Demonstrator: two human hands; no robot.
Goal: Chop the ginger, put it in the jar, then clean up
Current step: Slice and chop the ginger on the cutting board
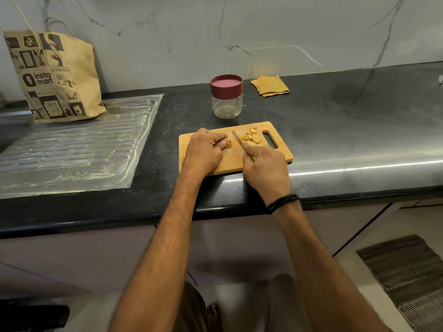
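Ginger piece (228,144) sits pinched under left hand (203,149), knife (237,137) just beside.

The paper bag (54,75) on the sink drainboard (72,149) carries the printed brand "insta mart" in dark letters; no other text is legible.

A home kitchen: I stand at my dark stone countertop (335,121) beneath a marble-veined wall (263,32). A ribbed steel sink drainboard (72,149) is set into the counter at left, holding an Instamart paper grocery bag (55,75), with cabinet doors (72,259) below.
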